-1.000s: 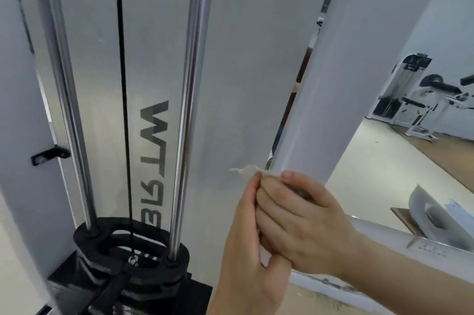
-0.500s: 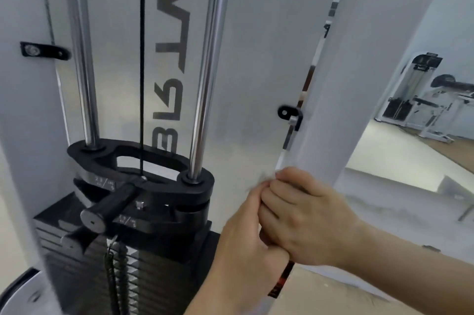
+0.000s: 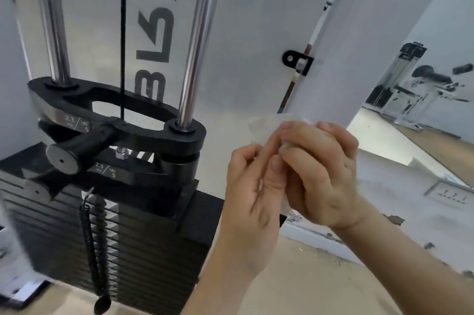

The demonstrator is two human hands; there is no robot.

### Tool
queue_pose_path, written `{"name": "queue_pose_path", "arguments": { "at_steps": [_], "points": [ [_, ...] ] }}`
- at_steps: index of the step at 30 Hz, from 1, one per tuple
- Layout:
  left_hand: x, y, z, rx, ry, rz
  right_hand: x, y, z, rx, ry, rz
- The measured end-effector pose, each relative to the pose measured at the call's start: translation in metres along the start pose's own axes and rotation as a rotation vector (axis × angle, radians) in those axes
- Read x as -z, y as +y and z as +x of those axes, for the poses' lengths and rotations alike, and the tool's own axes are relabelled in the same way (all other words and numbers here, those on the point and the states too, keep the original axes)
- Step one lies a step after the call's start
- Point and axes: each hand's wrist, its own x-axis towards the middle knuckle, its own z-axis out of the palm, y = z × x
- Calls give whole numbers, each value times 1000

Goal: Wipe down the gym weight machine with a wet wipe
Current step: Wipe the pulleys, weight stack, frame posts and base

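While both hands meet in front of the machine, I read "2.3 KG / LBS 5" in pale print on the black oval top plate [image 3: 74, 120], and the same marking on the black plate under it [image 3: 105, 168]. Large dark grey lettering [image 3: 154, 58] runs sideways up the white back panel [image 3: 243, 32]; it looks mirrored and I cannot read it with confidence. The thin, translucent white wet wipe [image 3: 266, 127] is held between the hands, just right of the black weight stack [image 3: 128, 237] and in front of the lower edge of the white upright post [image 3: 359, 45]; whether it touches the post I cannot tell. My left hand [image 3: 252, 194] pinches the wet wipe between thumb and fingers, and the right hand [image 3: 323, 173] has its fingers curled round the other side of it. Bare panel lies between the right chrome guide rod [image 3: 197, 40] and the hands, a black bracket [image 3: 297, 61] juts from the panel's edge above them, and past the post the pale floor [image 3: 384, 140] runs open toward other gym machines [image 3: 423, 84]. A black cable [image 3: 123, 32] hangs between the rods, and a coiled black cord [image 3: 92, 237] dangles down the stack's front. Compared with half a second ago, the view has dropped: more of the stack shows, the bracket sits higher in frame, and more of the wipe now spreads above the fingers.
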Motion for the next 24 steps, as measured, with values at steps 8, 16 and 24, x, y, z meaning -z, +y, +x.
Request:
{"name": "queue_pose_path", "arguments": {
  "at_steps": [8,16,24],
  "points": [
    [8,-79,-37,69,125,78,12,-44,-72,23,-469,-79],
    [36,-91,-49,252,-166,282,18,-65,-90,88,-720,-86],
    [36,-125,-100,260,-40,476,19,-84,-132,208,-877,-13]
  ]
}}
